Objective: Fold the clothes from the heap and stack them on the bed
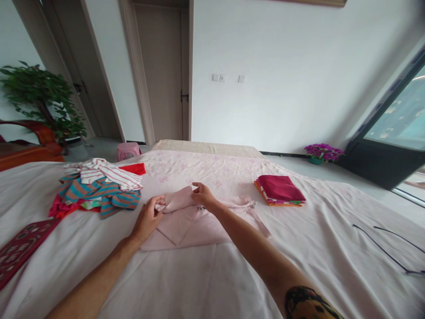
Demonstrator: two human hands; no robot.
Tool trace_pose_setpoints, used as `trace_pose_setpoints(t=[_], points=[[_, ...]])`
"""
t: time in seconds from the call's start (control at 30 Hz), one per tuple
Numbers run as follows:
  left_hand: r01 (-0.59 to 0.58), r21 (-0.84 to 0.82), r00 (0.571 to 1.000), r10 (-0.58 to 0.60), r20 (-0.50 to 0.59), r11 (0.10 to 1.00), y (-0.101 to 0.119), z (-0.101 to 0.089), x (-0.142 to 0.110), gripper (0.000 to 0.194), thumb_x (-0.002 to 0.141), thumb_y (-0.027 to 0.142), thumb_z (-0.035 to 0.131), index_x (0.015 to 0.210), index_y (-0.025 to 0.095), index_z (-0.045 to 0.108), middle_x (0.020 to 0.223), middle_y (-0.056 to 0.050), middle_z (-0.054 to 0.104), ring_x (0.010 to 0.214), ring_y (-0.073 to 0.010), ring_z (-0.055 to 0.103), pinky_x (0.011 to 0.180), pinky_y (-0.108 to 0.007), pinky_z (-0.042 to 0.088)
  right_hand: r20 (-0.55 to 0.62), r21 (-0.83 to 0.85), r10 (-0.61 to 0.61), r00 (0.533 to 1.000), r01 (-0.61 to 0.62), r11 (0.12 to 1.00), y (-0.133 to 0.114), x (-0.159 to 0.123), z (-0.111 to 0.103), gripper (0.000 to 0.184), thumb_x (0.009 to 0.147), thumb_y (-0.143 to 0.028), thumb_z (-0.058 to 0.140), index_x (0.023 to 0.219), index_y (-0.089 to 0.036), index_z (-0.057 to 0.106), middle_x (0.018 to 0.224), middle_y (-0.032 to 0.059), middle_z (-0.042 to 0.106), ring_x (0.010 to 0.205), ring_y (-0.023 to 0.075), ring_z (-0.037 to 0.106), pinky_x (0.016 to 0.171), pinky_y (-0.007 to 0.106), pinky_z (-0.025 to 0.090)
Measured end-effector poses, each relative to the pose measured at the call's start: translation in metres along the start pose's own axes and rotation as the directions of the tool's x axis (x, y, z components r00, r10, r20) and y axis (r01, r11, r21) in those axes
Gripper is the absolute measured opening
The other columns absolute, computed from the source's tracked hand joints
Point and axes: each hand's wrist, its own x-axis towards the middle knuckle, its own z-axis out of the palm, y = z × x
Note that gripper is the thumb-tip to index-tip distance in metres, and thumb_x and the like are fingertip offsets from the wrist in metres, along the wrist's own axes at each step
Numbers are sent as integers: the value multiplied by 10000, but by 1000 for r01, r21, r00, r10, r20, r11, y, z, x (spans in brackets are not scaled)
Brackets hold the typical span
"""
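A pale pink garment (pixel 212 226) lies partly folded on the sheet in front of me; its exact kind I cannot make out. My left hand (pixel 151 217) pinches the left end of a folded-over flap. Over the same flap, my right hand (pixel 202 195) grips its upper right part between thumb and fingers, with the index finger reaching out. A drawstring-like cord shows at the garment's right end. To the right sits a neat stack of folded clothes (pixel 280 189), dark red on top. On the left is a loose heap of striped clothes (pixel 102 186).
The white sheet (pixel 186 283) covers the wide surface. A dark red patterned cloth (pixel 26 248) lies at the left edge, and eyeglasses (pixel 392 252) rest at the right. Beyond stand a pink stool (pixel 128 151), a potted plant (pixel 43 102) and purple flowers (pixel 322 152).
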Motion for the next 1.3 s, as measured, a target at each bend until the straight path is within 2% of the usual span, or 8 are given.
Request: trace_pose_setpoints(t=[0.2,0.3,0.43,0.67,0.77,0.97,1.17,1.3], points=[[88,98,996,-87,-22,991,-2,-4,-1,474,766,163,477,1237,210,504,1117,-63,664,1030,-198,632,890,-312,489,75,338,1,997,-26,941,-6,-33,-19,699,586,-75,509,1283,-130,534,775,-16,572,563,87,517,508,199,388],[150,201,987,-158,22,968,3,-7,-1,429,770,178,484,1191,234,540,1131,-46,675,1037,-201,634,859,-302,484,175,271,62,983,-108,957,-8,-48,-30,720,626,-103,530,1344,-145,485,737,-13,602,567,112,563,509,210,394],[140,251,984,-162,69,958,12,-9,0,336,776,232,506,1101,257,587,1076,-17,695,1003,-197,637,809,-278,472,254,166,75,964,-119,979,-8,-50,-30,544,809,-285,549,1341,-172,526,676,8,626,558,136,585,487,218,361],[130,289,983,-161,87,949,14,-16,-2,279,769,218,489,1019,262,603,1015,-1,702,943,-185,637,758,-254,449,55,279,-46,997,29,960,3,-35,-8,284,702,-167,569,931,-136,735,593,-17,588,500,81,459,507,212,344],[173,266,976,-200,80,948,14,-19,-3,292,783,211,464,1034,270,601,1028,8,706,937,-181,640,753,-251,446,37,333,-87,996,69,940,6,-51,-13,279,681,-178,566,900,-154,737,631,-17,609,539,83,471,531,207,361],[104,207,990,-120,68,973,23,-20,-4,323,771,224,498,1068,286,605,1098,27,700,976,-169,640,808,-239,452,210,245,-15,978,-38,969,9,-81,-30,328,784,-313,582,1042,-146,695,590,-24,558,540,103,501,503,209,365],[126,116,990,-133,50,985,10,-15,-2,272,846,345,477,1062,266,623,1018,-4,716,934,-184,656,793,-268,484,160,136,-14,987,-8,991,12,-67,-22,428,810,-327,598,1213,-191,642,708,-20,579,584,89,489,531,201,351],[170,56,985,-172,24,984,-4,-14,0,300,842,363,489,1078,237,625,935,-19,712,834,-177,665,739,-266,501,168,146,-118,979,93,985,16,-65,-13,419,717,-230,645,1130,-174,692,679,-36,522,571,74,438,522,192,312]])
